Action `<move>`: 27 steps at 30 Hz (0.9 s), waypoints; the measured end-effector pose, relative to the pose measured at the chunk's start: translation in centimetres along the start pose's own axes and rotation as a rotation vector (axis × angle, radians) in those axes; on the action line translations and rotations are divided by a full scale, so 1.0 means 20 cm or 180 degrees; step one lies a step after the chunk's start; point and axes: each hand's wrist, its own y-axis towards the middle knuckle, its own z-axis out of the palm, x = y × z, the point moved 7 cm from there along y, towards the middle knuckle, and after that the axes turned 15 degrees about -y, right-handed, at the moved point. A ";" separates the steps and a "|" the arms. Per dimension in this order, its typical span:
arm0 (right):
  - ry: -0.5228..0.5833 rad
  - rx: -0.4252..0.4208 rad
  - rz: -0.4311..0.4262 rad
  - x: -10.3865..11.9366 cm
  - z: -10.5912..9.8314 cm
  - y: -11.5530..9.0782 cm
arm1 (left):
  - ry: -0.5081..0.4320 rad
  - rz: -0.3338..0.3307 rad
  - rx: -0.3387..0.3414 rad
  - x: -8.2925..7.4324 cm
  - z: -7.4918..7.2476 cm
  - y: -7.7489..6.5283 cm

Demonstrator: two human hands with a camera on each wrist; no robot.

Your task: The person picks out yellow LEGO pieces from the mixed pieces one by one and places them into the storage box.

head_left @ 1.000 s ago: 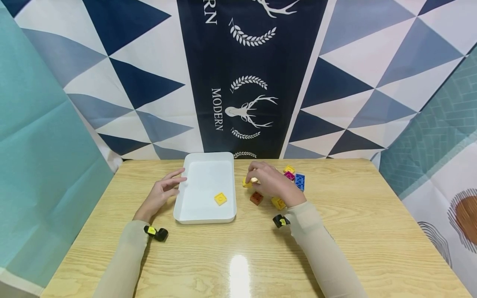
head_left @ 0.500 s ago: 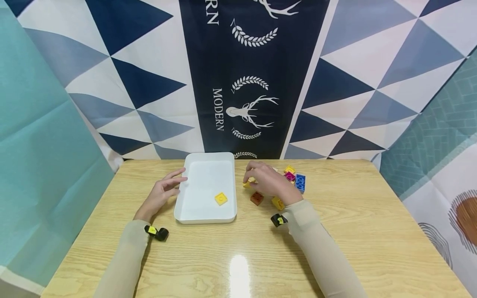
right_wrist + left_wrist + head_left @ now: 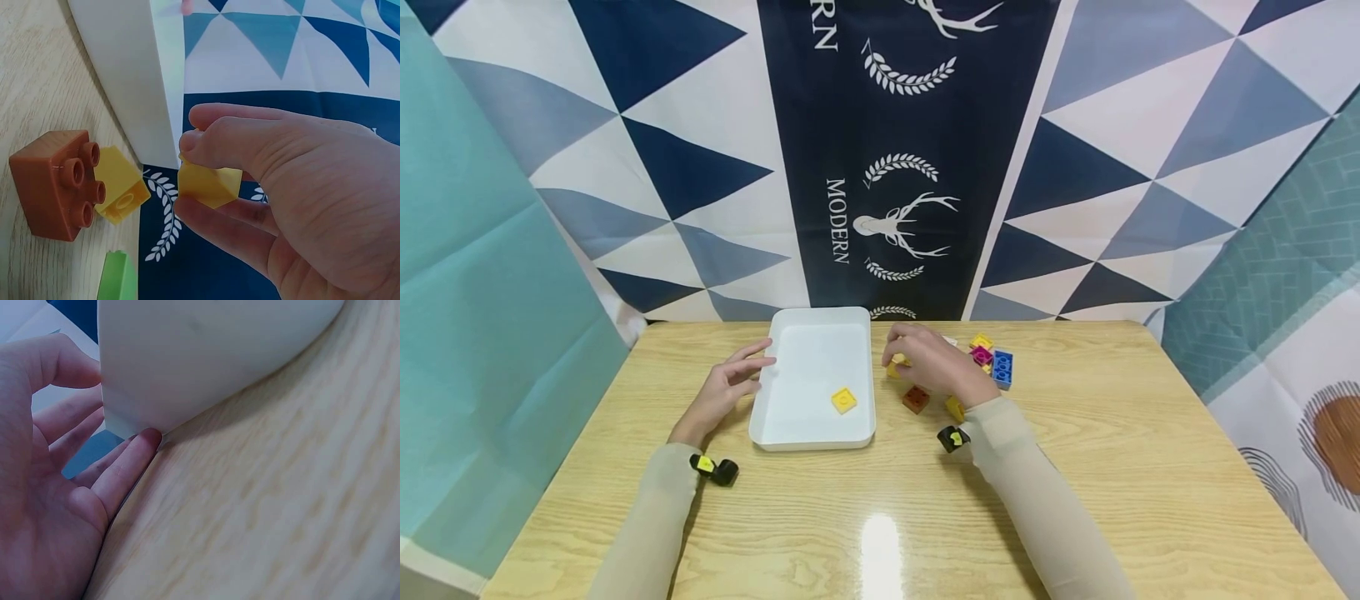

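Observation:
My right hand [image 3: 931, 360] pinches a yellow toy brick [image 3: 209, 183] between thumb and fingers, close to the tray's right side. In the right wrist view, a brown brick [image 3: 50, 184] with round studs stands on the table, and another yellow brick [image 3: 120, 187] lies behind it. Along the left side of the white tray [image 3: 820, 433], my left hand [image 3: 724, 392] has its fingers loosely extended, fingertips right at the rim and lower wall. A flat yellow square brick [image 3: 844, 401] lies inside the tray.
Right of the right hand are a blue brick [image 3: 1002, 369], a magenta brick [image 3: 981, 355] and a yellow brick [image 3: 981, 341]. One more yellow brick [image 3: 955, 407] lies beside the right wrist. A green brick [image 3: 116, 278] shows low in the right wrist view. Patterned cloth [image 3: 895, 275] hangs behind the table.
My right hand has shifted slightly left toward the tray with the yellow brick in its fingers. The left hand and the tray stay where they were.

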 end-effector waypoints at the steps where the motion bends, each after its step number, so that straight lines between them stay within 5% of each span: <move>1: 0.0003 0.0008 0.0000 0.00 0.00 0.01 | -0.0002 0.0000 0.0000 0.00 0.00 0.00; 27: 0.0047 0.0004 0.0008 0.04 0.00 0.11 | -0.0050 0.0047 0.0031 0.00 0.00 0.00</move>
